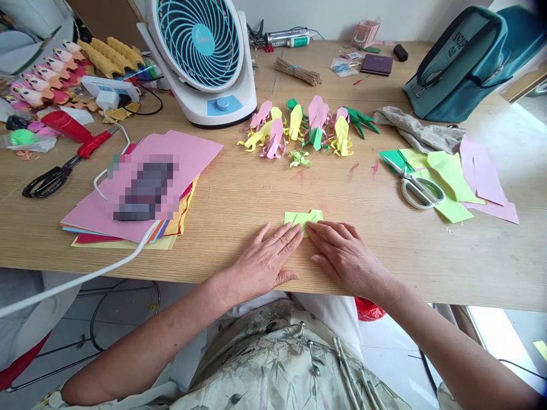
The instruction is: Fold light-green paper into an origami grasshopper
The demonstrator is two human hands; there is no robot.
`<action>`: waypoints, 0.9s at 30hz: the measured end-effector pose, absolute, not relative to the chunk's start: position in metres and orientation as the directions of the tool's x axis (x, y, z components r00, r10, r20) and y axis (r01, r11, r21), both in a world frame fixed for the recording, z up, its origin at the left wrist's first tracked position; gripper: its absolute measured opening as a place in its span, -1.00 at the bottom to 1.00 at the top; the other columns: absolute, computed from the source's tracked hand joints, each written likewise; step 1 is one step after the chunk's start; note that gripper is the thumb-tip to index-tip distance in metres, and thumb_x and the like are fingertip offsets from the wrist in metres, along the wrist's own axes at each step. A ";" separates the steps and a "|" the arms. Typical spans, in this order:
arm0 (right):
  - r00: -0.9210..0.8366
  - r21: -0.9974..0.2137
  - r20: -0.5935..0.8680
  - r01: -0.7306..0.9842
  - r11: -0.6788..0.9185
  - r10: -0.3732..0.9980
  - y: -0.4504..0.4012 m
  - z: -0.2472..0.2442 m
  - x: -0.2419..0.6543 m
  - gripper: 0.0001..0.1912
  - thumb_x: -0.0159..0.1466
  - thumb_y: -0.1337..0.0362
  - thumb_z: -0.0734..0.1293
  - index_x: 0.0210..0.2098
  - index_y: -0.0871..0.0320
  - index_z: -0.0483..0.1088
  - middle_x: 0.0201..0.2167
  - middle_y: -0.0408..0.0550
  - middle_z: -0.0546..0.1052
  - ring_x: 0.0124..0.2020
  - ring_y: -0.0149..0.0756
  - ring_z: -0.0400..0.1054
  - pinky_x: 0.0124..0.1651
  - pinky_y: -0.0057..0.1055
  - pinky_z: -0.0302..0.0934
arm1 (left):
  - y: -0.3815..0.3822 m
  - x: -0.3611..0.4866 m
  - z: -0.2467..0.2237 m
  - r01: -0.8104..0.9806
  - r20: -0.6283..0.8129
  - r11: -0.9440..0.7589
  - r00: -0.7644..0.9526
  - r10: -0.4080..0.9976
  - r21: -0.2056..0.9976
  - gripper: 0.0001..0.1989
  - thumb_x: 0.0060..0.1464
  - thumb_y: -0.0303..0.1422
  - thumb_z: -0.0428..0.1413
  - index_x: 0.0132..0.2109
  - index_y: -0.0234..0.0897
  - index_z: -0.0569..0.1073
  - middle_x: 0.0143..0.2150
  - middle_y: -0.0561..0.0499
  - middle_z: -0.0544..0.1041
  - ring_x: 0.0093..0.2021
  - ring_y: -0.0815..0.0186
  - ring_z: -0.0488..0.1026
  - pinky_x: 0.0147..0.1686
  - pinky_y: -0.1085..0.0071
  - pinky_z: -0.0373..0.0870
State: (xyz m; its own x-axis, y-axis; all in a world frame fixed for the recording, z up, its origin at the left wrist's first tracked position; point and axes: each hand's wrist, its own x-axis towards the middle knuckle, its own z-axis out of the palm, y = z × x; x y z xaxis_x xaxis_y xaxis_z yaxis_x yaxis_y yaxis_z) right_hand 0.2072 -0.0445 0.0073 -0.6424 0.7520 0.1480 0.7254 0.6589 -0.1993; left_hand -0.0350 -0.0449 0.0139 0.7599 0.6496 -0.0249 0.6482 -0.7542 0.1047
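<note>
A small piece of folded light-green paper lies flat near the table's front edge. My left hand rests on its near left part, fingers stretched out and thumb apart. From the other side, my right hand lays its extended fingertips on the paper's right part. The near portion of the paper is hidden under the fingers. Beyond it stands a group of folded paper figures in pink, yellow and green, among them a pink one and a small light-green one.
Scissors lie on green and pink paper scraps at the right. Stacked coloured paper with a blurred phone-like object is at the left, crossed by a white cable. A fan and a teal bag stand behind.
</note>
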 end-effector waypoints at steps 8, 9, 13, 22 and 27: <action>-0.671 -0.170 0.124 0.711 0.682 0.731 -0.048 0.009 0.209 -0.40 0.45 0.11 0.10 0.42 0.13 -0.01 0.36 0.11 0.23 0.32 -0.01 0.13 0.30 0.06 0.03 | -0.050 -0.027 0.018 0.708 -0.073 -0.696 0.705 0.705 0.120 -0.16 0.25 0.13 -0.15 0.43 -0.39 0.02 0.48 -0.20 0.00 0.47 0.02 -0.10 0.37 -0.07 -0.13; -0.674 -0.163 0.121 0.711 0.684 0.729 -0.049 0.009 0.209 -0.40 0.45 0.10 0.10 0.42 0.14 -0.01 0.37 0.11 0.20 0.34 -0.01 0.11 0.31 0.06 0.02 | -0.051 -0.027 0.018 0.708 -0.075 -0.696 0.706 0.705 0.119 -0.16 0.24 0.14 -0.15 0.43 -0.38 0.00 0.48 -0.20 0.00 0.48 0.01 -0.11 0.37 -0.08 -0.14; -0.658 -0.130 0.105 0.735 0.666 0.746 -0.055 0.010 0.206 -0.41 0.46 0.08 0.09 0.40 0.16 0.03 0.40 0.11 0.16 0.38 0.00 0.05 0.34 0.09 -0.01 | -0.049 -0.030 0.018 0.693 -0.067 -0.709 0.720 0.691 0.130 -0.14 0.23 0.15 -0.15 0.44 -0.35 -0.02 0.48 -0.21 -0.01 0.48 0.01 -0.12 0.37 -0.09 -0.17; -0.638 -0.087 0.079 0.761 0.643 0.766 -0.059 0.013 0.200 -0.44 0.45 0.12 0.11 0.37 0.21 0.11 0.40 0.14 0.16 0.38 0.05 0.04 0.35 0.11 -0.03 | -0.037 -0.042 0.018 0.604 -0.104 -0.786 0.797 0.595 0.130 -0.16 0.25 0.12 -0.12 0.46 -0.30 -0.09 0.49 -0.22 -0.05 0.49 0.02 -0.18 0.38 -0.13 -0.23; -0.650 -0.126 0.109 0.742 0.659 0.752 -0.058 0.010 0.202 -0.44 0.47 0.10 0.06 0.36 0.24 0.13 0.40 0.13 0.16 0.37 0.01 0.06 0.33 0.06 0.01 | -0.040 -0.044 0.014 0.617 -0.070 -0.780 0.787 0.613 0.104 -0.10 0.24 0.14 -0.13 0.46 -0.38 -0.15 0.48 -0.28 -0.07 0.50 0.01 -0.21 0.38 -0.13 -0.22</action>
